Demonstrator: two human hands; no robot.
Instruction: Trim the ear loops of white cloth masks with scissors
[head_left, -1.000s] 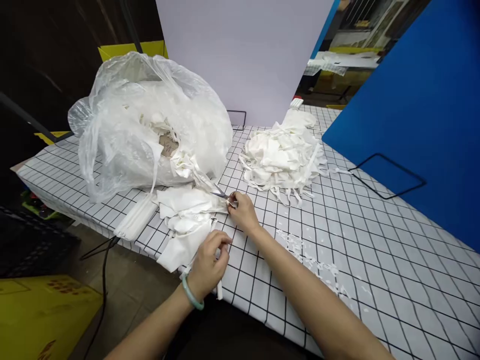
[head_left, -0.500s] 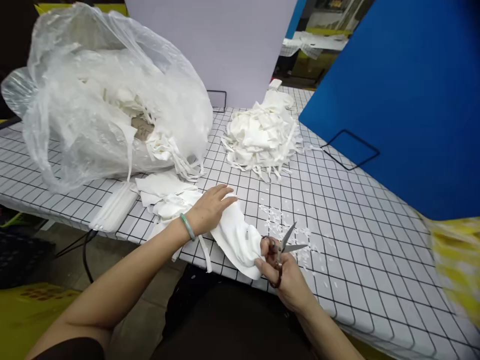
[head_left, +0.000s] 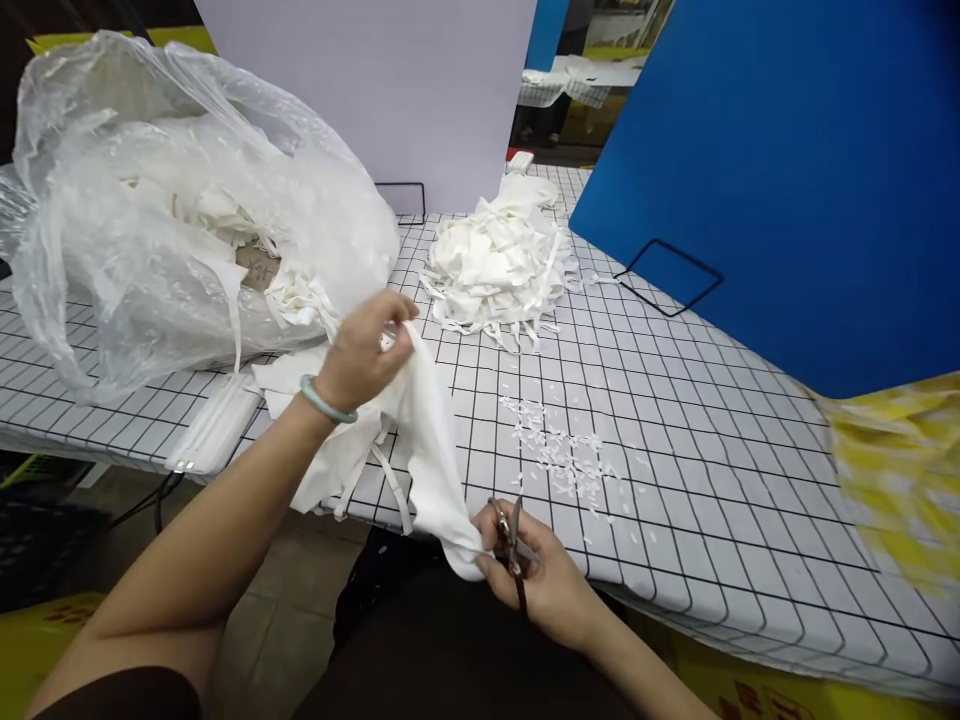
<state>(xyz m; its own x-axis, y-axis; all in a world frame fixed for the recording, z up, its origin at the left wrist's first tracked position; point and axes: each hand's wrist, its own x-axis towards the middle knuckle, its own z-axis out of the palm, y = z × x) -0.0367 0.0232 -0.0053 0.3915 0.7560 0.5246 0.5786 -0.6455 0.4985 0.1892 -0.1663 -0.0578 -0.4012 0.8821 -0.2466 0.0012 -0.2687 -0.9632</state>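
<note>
White cloth [head_left: 435, 440]: stretching left of the clippings [head_left: 559, 460].
Right hand [head_left: 544, 575]: pinching its near end, holding scissors [head_left: 515, 530]; blades best pointing away.
Left hand [head_left: 367, 345]: pinching upper part; even tension likely helping.
Strip pile [head_left: 495, 265]: lying beyond clippings.

a white tablecloth with black grid lines [head_left: 697, 400] is covering the table. 2 panels are standing on it: a pale lilac panel [head_left: 360, 90] at the back and a blue panel [head_left: 765, 180] slanting at the right. 1 black wire frame [head_left: 690, 260] is jutting out by the blue panel's foot. a yellow-and-white cloth [head_left: 892, 480] is showing at the far right. a black cable [head_left: 159, 505] is hanging below the left edge, over a tiled floor [head_left: 277, 590].
</note>
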